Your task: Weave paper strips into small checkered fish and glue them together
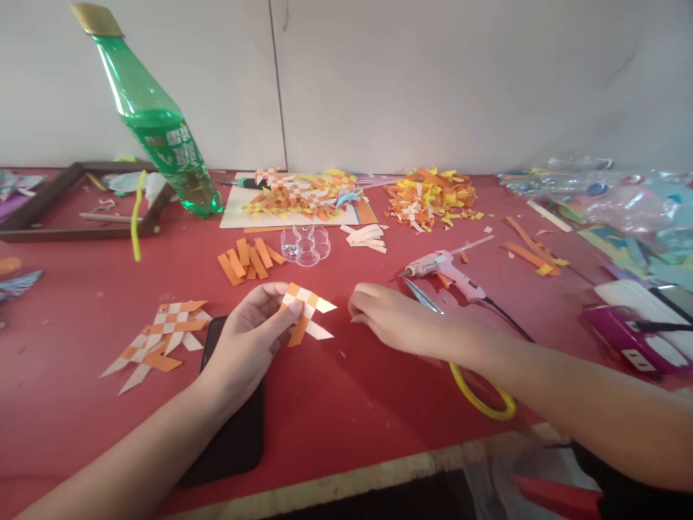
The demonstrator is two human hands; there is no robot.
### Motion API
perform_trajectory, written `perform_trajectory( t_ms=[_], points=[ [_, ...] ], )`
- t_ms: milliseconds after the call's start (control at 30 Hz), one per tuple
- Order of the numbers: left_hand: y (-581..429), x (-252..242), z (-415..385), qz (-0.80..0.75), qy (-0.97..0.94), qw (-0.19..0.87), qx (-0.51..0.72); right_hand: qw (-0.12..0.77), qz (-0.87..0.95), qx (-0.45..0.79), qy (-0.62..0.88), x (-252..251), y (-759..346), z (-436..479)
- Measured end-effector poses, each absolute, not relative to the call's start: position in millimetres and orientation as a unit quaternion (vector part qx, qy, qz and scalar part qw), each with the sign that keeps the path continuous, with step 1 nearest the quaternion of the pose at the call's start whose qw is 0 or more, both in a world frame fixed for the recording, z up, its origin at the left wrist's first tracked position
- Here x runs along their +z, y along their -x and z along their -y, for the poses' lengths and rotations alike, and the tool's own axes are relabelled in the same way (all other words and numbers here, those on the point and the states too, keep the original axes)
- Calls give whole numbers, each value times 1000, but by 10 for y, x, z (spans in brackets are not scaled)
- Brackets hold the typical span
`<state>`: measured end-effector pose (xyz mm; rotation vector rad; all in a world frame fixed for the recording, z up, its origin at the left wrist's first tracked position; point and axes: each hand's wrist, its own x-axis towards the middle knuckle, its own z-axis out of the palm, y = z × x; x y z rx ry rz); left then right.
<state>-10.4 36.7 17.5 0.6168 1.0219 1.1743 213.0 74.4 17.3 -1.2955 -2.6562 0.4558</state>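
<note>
My left hand point(252, 336) pinches a woven paper fish point(304, 307) in an orange and white check, its pale pointed strips facing right. To the right of it, my right hand point(387, 314) hovers low over the table with fingers curled together; whatever they may hold is hidden. Scissors point(481, 408) with yellow handles lie partly beneath my right forearm. Behind that hand rests a pink glue gun point(447, 271). Finished-looking woven fish point(162, 332) lie on the left, next to a black phone point(238, 433) under my left wrist.
On the red table point(325, 448) are orange paper strips point(252, 258), white strips point(365, 237), a clear flower-shaped case point(306, 245) and a heap of paper scraps point(430, 195). A green bottle point(162, 130) stands back left by a dark frame point(70, 233). A purple power socket point(622, 339) sits right.
</note>
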Motion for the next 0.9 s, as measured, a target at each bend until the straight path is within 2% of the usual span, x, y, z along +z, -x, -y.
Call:
perform_trajectory(
  t_ms=[200,367,633,900],
  points=[
    [95,177,-350,-442,-307,669,512,165,788,-13,593,332,-2519,-1533],
    [105,152,-349,-442,-307,669,513,134,728,-54,670,444,-2996,-2024],
    [118,64,-326,-443,-392,660,464,185,715,-83,669,613,-2954,-1477],
    [65,124,-208,-483,-501,605,388,67,674,-19,735,681,-3161,-884]
  ],
)
